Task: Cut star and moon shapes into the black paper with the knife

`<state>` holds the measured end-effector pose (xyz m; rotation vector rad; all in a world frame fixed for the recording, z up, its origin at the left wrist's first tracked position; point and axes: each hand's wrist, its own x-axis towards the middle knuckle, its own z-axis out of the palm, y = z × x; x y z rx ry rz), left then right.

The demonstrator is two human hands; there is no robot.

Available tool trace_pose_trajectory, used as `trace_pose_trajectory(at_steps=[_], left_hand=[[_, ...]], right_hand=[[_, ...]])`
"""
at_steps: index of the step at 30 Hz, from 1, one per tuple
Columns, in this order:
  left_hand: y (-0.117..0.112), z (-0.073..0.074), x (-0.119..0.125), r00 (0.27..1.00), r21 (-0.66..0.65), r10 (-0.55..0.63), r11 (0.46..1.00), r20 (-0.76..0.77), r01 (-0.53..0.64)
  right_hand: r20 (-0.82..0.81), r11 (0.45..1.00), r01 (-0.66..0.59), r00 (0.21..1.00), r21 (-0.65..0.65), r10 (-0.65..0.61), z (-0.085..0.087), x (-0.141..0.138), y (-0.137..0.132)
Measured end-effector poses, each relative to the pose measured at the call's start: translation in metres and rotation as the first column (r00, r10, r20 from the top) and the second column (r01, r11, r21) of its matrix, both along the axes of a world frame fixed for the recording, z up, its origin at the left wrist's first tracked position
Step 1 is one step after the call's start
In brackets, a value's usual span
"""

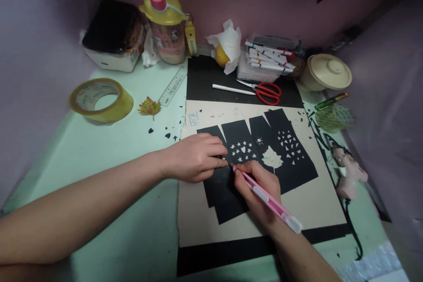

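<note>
A sheet of black paper (231,189) with cut-out stars, a heart, a sun, a leaf and small angular shapes lies on a cream board (317,202). My left hand (198,156) rests flat on its left part, fingers stretched toward the right. In my right hand (261,185) is a pink and white craft knife (271,202), held like a pen. The knife's tip meets the black paper close to my left fingertips; the blade itself is too small to make out.
Behind the board's top edge lie red-handled scissors (268,92) and a white pen (233,89). A tape roll (122,105), leaf (149,106) and ruler (172,88) are at left. A pink glue gun (350,176) with cord lies right; a yellow-lidded cup (168,35) stands behind.
</note>
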<state>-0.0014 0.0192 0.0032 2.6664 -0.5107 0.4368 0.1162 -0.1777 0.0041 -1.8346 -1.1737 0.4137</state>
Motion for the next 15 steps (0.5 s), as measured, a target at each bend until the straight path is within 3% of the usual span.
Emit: trace_pose_trajectory(at_steps=[15], left_hand=[[-0.0002, -0.0023, -0.0008, 1.0, -0.008, 0.007, 1.0, -0.001, -0.007]], right_hand=[[-0.041, 0.999, 0.038, 0.998, -0.024, -0.039, 0.0019, 0.0007, 0.0]])
